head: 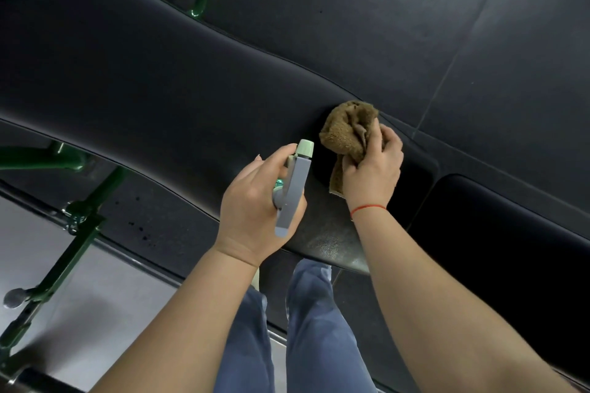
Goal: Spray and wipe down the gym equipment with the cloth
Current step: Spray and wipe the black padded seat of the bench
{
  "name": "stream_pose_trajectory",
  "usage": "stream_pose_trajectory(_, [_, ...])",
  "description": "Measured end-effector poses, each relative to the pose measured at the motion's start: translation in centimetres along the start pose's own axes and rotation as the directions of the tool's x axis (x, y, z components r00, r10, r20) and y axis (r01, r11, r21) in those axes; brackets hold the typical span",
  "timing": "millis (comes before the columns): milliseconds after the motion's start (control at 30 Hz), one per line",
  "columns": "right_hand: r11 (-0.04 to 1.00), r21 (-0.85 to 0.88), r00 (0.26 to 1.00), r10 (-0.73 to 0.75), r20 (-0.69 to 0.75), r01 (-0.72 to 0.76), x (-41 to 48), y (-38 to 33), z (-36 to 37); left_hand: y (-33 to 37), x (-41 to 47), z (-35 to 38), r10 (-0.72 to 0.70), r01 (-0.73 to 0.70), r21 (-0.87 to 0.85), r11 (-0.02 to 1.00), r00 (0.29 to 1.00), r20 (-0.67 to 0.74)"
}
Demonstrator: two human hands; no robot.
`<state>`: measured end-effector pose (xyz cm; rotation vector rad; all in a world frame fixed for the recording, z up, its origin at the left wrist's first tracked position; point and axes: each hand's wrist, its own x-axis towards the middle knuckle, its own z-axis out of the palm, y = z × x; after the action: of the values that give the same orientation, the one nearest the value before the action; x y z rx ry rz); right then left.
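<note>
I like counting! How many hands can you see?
2. The left hand grips a grey plastic spray bottle; the right hand holds a crumpled brown terry cloth against the long black padded bench.

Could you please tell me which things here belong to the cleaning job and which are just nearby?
In use: spray bottle in left hand; brown cloth in right hand; black bench pad.
Nearby: green metal frame; rubber floor tiles.
</note>
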<state>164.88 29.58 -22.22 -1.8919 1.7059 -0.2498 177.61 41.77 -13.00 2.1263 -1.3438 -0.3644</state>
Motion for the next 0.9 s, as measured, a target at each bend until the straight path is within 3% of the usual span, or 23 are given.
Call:
stream_pose_trajectory(100, [0.961, 0.053, 0.958, 0.276, -0.078, -0.273, 0.5, -0.4, 0.1, -0.2, -0.2, 0.1, 0.01, -0.01, -0.01, 1.0, 1.0, -0.024])
stream_pose_trajectory(200, [0.795, 0.167, 0.806, 0.592, -0.007, -0.583, 3.0, 0.1, -0.8, -0.4, -0.4, 0.1, 0.023, -0.024, -0.047, 0.999, 0.999, -0.022])
stream_pose_trajectory(267, [0.76, 0.165, 0.775, 0.629, 0.061, -0.629, 4.8, 0.1, -1.7, -0.6, -0.7, 0.2, 0.032, -0.032, -0.051, 0.998, 0.999, 0.0])
stream_pose_trajectory(333, [0.839, 0.133, 0.849, 0.519, 0.096, -0.528, 6.2, -0.7, -2.2, -0.9, -0.8, 0.4, 0.046, -0.046, -0.019, 0.999, 0.998, 0.03])
stream_pose_trajectory(433, [0.98, 0.092, 0.977, 0.162, 0.142, -0.175, 7.9, -4.0, -2.8, -1.1, -0.9, 0.4, 0.044, -0.044, -0.011, 0.999, 0.998, 0.05])
stream_pose_trajectory(500, [0.995, 0.023, 0.973, -0.098, 0.211, 0.095, 9.2, -6.6, -3.0, -0.9, -0.7, 0.3, 0.046, -0.044, -0.042, 0.998, 0.998, 0.035])
stream_pose_trajectory(567, [0.967, -0.041, 0.929, -0.229, 0.292, 0.251, 10.5, -8.6, -2.9, -0.6, -0.4, 0.1, 0.027, -0.026, -0.074, 0.997, 1.0, 0.011])
stream_pose_trajectory(767, [0.954, -0.238, 0.86, -0.038, 0.508, 0.183, 15.2, -9.3, -3.2, 0.2, 0.4, 0.0, -0.014, 0.013, -0.056, 0.998, 1.0, -0.024])
stream_pose_trajectory(900, [0.916, -0.381, 0.839, 0.11, 0.533, 0.123, 17.3, -6.3, -2.7, 0.4, 0.7, -0.2, -0.043, 0.042, -0.046, 0.998, 0.999, -0.004])
